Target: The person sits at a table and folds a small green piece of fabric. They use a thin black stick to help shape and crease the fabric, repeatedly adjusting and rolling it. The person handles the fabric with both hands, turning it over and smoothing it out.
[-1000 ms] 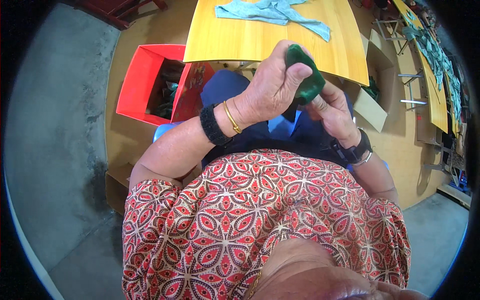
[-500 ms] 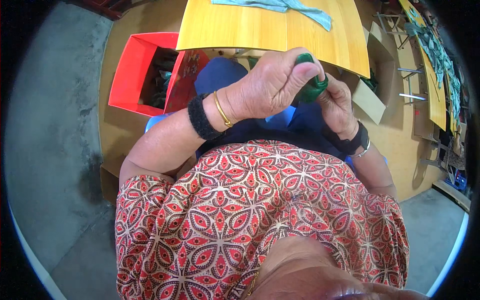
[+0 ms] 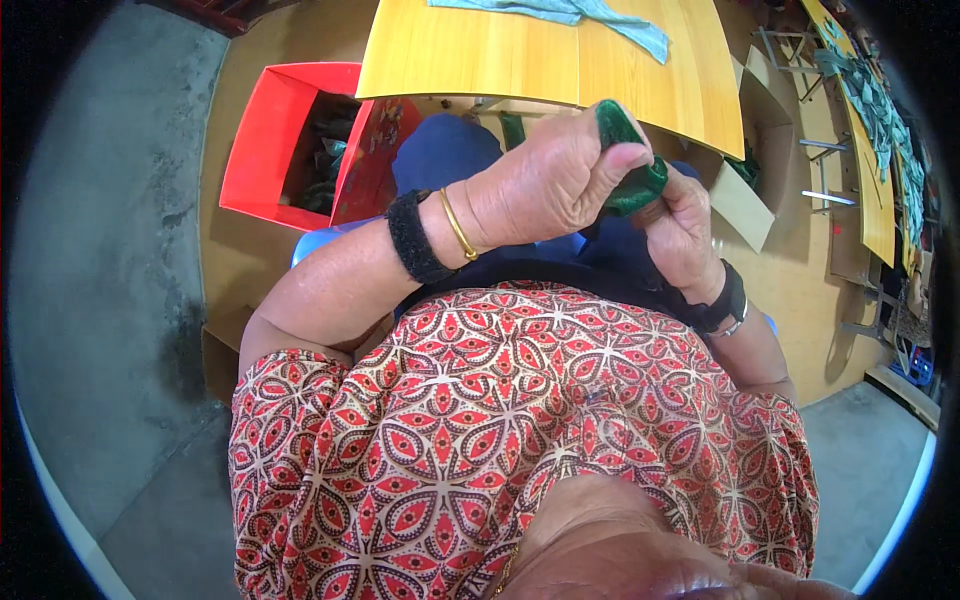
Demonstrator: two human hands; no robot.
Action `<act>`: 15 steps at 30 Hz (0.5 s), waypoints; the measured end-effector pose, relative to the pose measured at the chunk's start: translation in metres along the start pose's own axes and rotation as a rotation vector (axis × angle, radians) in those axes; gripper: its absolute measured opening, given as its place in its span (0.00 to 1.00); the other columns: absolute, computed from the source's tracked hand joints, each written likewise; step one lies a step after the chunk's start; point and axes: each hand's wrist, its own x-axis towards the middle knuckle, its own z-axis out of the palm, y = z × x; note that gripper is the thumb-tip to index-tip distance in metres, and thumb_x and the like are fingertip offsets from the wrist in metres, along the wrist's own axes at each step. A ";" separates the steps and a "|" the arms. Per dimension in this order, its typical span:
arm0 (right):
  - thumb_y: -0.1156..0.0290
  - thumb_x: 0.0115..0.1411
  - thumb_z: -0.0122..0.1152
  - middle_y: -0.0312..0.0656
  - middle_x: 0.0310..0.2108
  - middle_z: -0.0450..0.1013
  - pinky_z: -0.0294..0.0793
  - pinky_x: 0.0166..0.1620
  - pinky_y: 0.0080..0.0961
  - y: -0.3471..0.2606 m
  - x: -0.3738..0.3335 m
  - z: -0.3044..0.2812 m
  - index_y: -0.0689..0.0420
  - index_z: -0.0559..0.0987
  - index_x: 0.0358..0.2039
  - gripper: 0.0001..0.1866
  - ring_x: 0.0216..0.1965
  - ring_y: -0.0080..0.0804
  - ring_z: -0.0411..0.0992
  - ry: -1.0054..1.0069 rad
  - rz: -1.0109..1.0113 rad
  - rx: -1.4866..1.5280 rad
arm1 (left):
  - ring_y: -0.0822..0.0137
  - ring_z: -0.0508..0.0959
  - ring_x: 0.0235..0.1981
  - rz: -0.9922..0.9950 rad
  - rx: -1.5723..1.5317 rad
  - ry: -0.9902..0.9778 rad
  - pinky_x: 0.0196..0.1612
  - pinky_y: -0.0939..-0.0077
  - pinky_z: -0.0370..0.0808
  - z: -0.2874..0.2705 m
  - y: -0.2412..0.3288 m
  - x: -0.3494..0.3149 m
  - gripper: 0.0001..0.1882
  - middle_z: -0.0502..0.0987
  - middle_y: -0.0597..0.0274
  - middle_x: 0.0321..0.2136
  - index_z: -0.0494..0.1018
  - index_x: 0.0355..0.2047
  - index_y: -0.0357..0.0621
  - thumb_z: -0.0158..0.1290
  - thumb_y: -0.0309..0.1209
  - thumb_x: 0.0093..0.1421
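Note:
A small piece of shiny dark green fabric [image 3: 637, 189] is held up between my two hands, just in front of the table's near edge. My left hand [image 3: 558, 170] pinches it between thumb and bent fingers, and one end of the cloth stands up above the thumb. On the other side, my right hand [image 3: 685, 228] grips the cloth's lower right part with its fingertips, which are partly hidden behind it. The fabric looks folded or looped over between the hands; its exact shape cannot be made out.
A yellow wooden table [image 3: 480, 58] with pale blue-green cloth strips [image 3: 625, 28] stands ahead. At left is a red box [image 3: 262, 150] holding dark pieces. An open cardboard box [image 3: 742, 205] stands at right, before another table with blue-green strips [image 3: 880, 115].
Both hands have shifted slightly down and to the right. The green fabric has turned, and a wider face of it now shows above and beside my left thumb.

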 end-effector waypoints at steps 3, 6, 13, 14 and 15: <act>0.77 0.55 0.48 0.37 0.30 0.70 0.66 0.35 0.17 -0.003 -0.001 0.004 0.62 0.71 0.38 0.10 0.30 0.20 0.66 0.000 -0.069 0.042 | 0.61 0.73 0.25 -0.006 -0.008 0.008 0.30 0.77 0.69 0.001 0.002 -0.001 0.10 0.71 0.55 0.24 0.66 0.29 0.36 0.39 0.31 0.59; 0.75 0.55 0.49 0.35 0.30 0.70 0.65 0.34 0.15 -0.005 0.001 0.005 0.62 0.71 0.38 0.10 0.30 0.17 0.65 0.080 -0.064 0.048 | 0.62 0.73 0.26 0.017 0.078 -0.007 0.30 0.78 0.69 -0.003 0.005 0.006 0.11 0.71 0.55 0.25 0.66 0.30 0.36 0.39 0.32 0.59; 0.74 0.56 0.47 0.32 0.21 0.66 0.61 0.26 0.12 0.009 0.004 -0.001 0.61 0.71 0.36 0.08 0.22 0.16 0.61 0.203 -0.037 -0.112 | 0.78 0.69 0.31 -0.251 -0.400 0.087 0.34 0.85 0.67 -0.017 0.018 0.013 0.16 0.70 0.66 0.31 0.65 0.40 0.38 0.43 0.38 0.58; 0.75 0.56 0.47 0.33 0.20 0.65 0.61 0.26 0.13 0.007 0.005 -0.001 0.61 0.71 0.35 0.07 0.22 0.16 0.60 0.190 -0.064 -0.181 | 0.78 0.69 0.31 -0.254 -0.411 0.086 0.34 0.86 0.67 -0.016 0.021 0.012 0.16 0.70 0.66 0.30 0.65 0.40 0.38 0.42 0.38 0.58; 0.75 0.56 0.47 0.35 0.19 0.66 0.62 0.26 0.13 0.008 0.005 0.002 0.61 0.70 0.35 0.07 0.22 0.18 0.61 0.191 -0.064 -0.202 | 0.79 0.69 0.31 -0.261 -0.427 0.086 0.34 0.86 0.66 -0.014 0.022 0.010 0.16 0.70 0.66 0.30 0.66 0.39 0.38 0.42 0.38 0.59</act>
